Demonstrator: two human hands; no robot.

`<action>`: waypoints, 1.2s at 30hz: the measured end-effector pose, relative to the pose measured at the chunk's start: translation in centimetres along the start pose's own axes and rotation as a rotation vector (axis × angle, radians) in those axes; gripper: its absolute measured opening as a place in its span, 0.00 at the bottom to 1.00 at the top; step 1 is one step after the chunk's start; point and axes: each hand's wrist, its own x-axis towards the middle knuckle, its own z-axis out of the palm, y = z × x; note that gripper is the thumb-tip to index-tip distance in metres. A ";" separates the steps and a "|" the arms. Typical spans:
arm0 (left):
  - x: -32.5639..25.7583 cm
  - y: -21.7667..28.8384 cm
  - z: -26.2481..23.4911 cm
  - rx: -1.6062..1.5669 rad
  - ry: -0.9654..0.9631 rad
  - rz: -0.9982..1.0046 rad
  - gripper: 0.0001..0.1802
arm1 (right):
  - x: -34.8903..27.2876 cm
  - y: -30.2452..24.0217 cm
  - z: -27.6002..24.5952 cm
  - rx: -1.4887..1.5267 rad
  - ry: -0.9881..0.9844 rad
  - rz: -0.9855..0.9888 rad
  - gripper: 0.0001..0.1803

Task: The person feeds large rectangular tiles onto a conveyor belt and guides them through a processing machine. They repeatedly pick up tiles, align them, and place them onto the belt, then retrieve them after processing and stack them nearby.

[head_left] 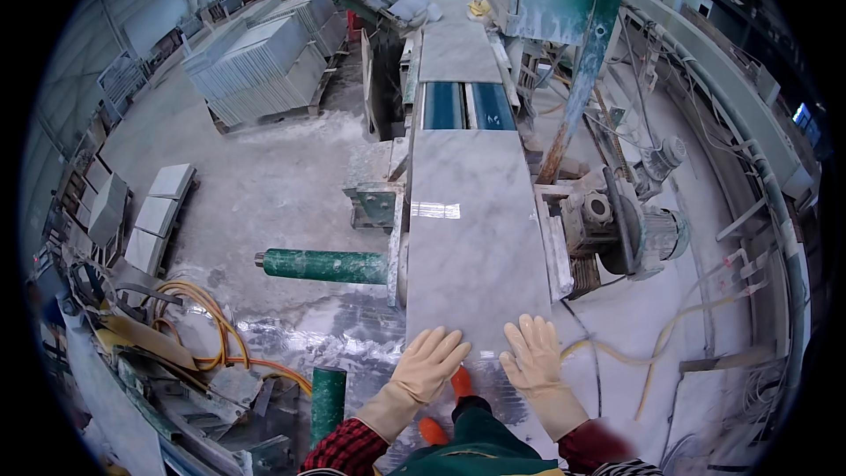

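Note:
A pale grey, marbled stone slab (471,247) lies flat on the conveyor, its near end just in front of me. My left hand (429,363), in a cream rubber glove, rests at the slab's near left corner with fingers stretched out. At the near right corner my right hand (532,354), gloved alike, has its fingers spread. Both palms face down and neither hand is closed round anything. Farther along the line lies a second slab (458,51). Between the two slabs the blue conveyor belts (467,106) show.
Slabs stand stacked on a pallet (256,57) at the far left. A green roller (326,265) juts out left of the conveyor, and a motor (652,238) sits to its right. Orange hoses (211,317) coil at the lower left. A rusty post (573,115) rises beside the line.

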 end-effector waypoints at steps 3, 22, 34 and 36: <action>-0.5 0.3 1.1 0.071 0.030 -0.054 0.27 | 0.1 0.3 0.9 0.036 0.074 -0.039 0.32; 13.7 -14.6 3.3 0.076 -0.015 -0.101 0.24 | 19.2 7.8 6.1 0.087 0.135 -0.081 0.32; 17.9 -18.9 3.9 0.071 -0.012 -0.087 0.24 | 24.4 10.0 7.6 0.024 0.074 -0.052 0.31; 18.0 -19.3 4.2 0.076 0.008 -0.082 0.24 | 24.8 10.1 7.5 0.022 0.059 -0.048 0.30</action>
